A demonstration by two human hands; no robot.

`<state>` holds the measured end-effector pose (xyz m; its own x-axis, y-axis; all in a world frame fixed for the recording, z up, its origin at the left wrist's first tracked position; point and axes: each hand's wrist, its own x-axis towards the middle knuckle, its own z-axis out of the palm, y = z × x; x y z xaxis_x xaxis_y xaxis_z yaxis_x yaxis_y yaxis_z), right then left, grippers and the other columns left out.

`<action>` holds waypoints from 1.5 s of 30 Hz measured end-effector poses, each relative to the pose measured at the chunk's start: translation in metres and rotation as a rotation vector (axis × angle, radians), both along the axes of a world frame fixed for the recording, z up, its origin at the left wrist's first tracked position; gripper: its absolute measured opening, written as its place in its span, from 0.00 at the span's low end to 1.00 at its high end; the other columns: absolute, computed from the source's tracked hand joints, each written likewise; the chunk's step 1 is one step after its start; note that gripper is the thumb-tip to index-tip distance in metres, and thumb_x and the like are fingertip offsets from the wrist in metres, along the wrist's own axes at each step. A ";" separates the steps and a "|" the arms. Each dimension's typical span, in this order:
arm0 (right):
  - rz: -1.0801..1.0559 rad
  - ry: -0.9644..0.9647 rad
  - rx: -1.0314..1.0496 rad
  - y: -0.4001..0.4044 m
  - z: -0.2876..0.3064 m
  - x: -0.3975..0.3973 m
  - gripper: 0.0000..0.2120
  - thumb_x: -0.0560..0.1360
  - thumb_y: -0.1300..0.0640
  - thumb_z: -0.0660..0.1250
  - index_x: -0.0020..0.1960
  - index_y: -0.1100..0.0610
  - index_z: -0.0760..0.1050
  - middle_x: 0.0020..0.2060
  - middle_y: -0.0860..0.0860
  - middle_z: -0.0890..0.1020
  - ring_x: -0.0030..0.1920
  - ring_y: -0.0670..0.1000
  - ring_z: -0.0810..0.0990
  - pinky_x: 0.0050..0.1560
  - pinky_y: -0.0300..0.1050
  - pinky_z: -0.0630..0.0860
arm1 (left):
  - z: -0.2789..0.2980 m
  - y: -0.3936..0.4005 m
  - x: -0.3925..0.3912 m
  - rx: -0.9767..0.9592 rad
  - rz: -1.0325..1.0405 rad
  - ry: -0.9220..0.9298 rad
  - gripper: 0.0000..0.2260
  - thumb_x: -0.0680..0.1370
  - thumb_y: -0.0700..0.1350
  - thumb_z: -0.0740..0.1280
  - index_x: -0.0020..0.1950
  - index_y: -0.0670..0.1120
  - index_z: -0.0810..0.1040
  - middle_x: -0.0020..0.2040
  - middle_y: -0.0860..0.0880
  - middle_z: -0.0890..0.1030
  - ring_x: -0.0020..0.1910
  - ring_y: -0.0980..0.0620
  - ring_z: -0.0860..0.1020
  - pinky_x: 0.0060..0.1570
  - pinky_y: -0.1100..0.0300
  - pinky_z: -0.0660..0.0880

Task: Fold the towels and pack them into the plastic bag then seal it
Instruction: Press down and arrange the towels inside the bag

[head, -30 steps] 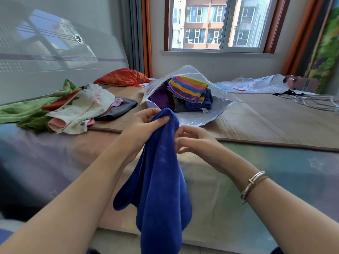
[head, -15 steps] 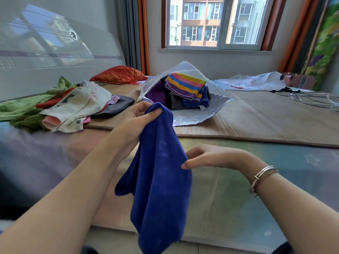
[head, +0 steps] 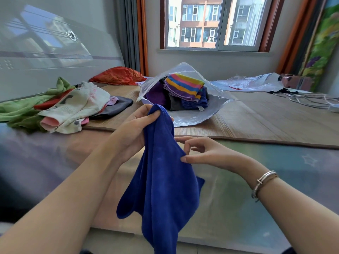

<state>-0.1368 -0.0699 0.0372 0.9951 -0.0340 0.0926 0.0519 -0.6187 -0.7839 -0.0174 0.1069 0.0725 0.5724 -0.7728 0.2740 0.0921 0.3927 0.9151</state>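
One blue towel (head: 165, 180) hangs in front of the person, its long axis running top to bottom, the top edge bunched high and the lower end dropping out of view at the bottom. One clear plastic bag (head: 200, 114) lies open on the bamboo mat (head: 266, 121) of the bed, mouth lifted toward the camera — inside it a stack of folded towels (head: 185, 94), at least four, with a striped one on top. To the left a loose heap of unfolded cloths (head: 60, 105) rests on the mat's edge; their number cannot be told.

The left hand (head: 135, 129) grips the towel's top edge, thumb on the near side and fingers curled behind the cloth. The right hand (head: 205, 151) is just beside the towel's right edge, fingers loosely bent and spread — the thumb tip and a fingertip touch the cloth, but nothing is pinched. A metal bracelet (head: 264, 182) circles the right wrist.
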 end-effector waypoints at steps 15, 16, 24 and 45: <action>0.105 -0.085 0.341 0.024 -0.002 0.011 0.09 0.69 0.66 0.63 0.34 0.57 0.65 0.45 0.53 0.78 0.45 0.49 0.74 0.46 0.42 0.68 | -0.001 0.000 0.004 0.081 0.084 -0.019 0.04 0.81 0.41 0.60 0.52 0.46 0.74 0.39 0.51 0.77 0.34 0.56 0.75 0.35 0.64 0.75; 0.123 -0.082 0.379 0.025 -0.002 0.011 0.10 0.67 0.65 0.63 0.33 0.56 0.64 0.46 0.55 0.77 0.46 0.49 0.73 0.46 0.43 0.68 | -0.001 0.000 0.005 0.090 0.101 -0.034 0.04 0.82 0.41 0.60 0.54 0.46 0.74 0.40 0.50 0.77 0.35 0.56 0.75 0.36 0.64 0.74; 0.019 -0.130 0.361 0.026 0.001 0.009 0.08 0.66 0.65 0.60 0.36 0.54 0.65 0.35 0.53 0.68 0.36 0.48 0.66 0.37 0.39 0.63 | -0.004 -0.001 0.011 0.121 0.298 -0.005 0.03 0.82 0.42 0.61 0.53 0.46 0.73 0.39 0.50 0.78 0.35 0.56 0.75 0.36 0.64 0.73; -0.150 0.022 -0.214 0.010 -0.022 -0.003 0.12 0.72 0.56 0.65 0.33 0.54 0.64 0.26 0.42 0.66 0.31 0.45 0.63 0.34 0.41 0.62 | -0.017 0.008 0.040 0.021 0.662 0.092 0.07 0.82 0.41 0.61 0.44 0.48 0.72 0.39 0.49 0.76 0.36 0.55 0.74 0.37 0.61 0.72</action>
<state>-0.1396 -0.0603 0.0150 0.9822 -0.1636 0.0921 -0.0688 -0.7700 -0.6343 0.0225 0.1148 0.0557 0.9481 -0.2547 0.1903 -0.0843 0.3755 0.9230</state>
